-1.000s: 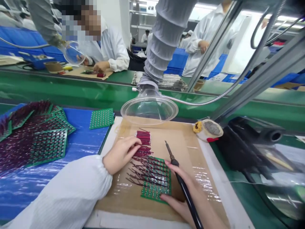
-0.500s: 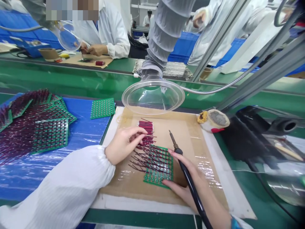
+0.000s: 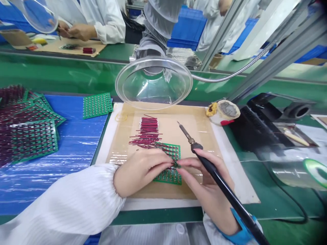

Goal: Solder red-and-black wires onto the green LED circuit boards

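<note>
Meeting over the circuit board [image 3: 170, 162], both hands' fingers [image 3: 163, 162] pinch red wires [image 3: 146, 133].

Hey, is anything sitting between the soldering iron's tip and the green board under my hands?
Nothing solid blocks it. The soldering iron tip points up and away, beyond the green board. Only loose red wires lie across the board's far edge, and both hands cover its near part.

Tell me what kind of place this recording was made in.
Most likely an electronics assembly line. The right hand carries a soldering iron over a green circuit board on a taped work mat, under a clear fume hood. More boards lie stacked to the left, and white-coated co-workers sit beyond a green conveyor.
</note>
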The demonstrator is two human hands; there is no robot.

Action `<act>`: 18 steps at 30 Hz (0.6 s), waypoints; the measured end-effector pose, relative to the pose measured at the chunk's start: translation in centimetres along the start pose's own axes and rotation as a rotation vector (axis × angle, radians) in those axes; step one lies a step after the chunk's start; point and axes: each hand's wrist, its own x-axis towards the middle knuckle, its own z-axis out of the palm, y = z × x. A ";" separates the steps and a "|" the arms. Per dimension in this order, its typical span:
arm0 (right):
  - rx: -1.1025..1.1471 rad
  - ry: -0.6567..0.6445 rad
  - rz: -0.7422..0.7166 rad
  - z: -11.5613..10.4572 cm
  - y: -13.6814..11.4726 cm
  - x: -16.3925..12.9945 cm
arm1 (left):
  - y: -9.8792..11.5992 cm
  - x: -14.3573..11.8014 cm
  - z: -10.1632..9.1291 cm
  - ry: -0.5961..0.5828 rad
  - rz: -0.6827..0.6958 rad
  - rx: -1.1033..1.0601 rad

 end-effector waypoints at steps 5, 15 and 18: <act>-0.012 0.017 0.002 0.4 0.0 0.1 | 0.9 -0.1 0.5 0.042 -0.086 -0.107; -0.089 0.120 -0.048 -2.6 0.7 0.2 | 0.7 -0.4 0.4 0.065 -0.073 -0.083; -0.172 0.317 -0.055 -4.3 1.4 0.2 | 0.4 -0.5 0.9 0.019 -0.012 0.037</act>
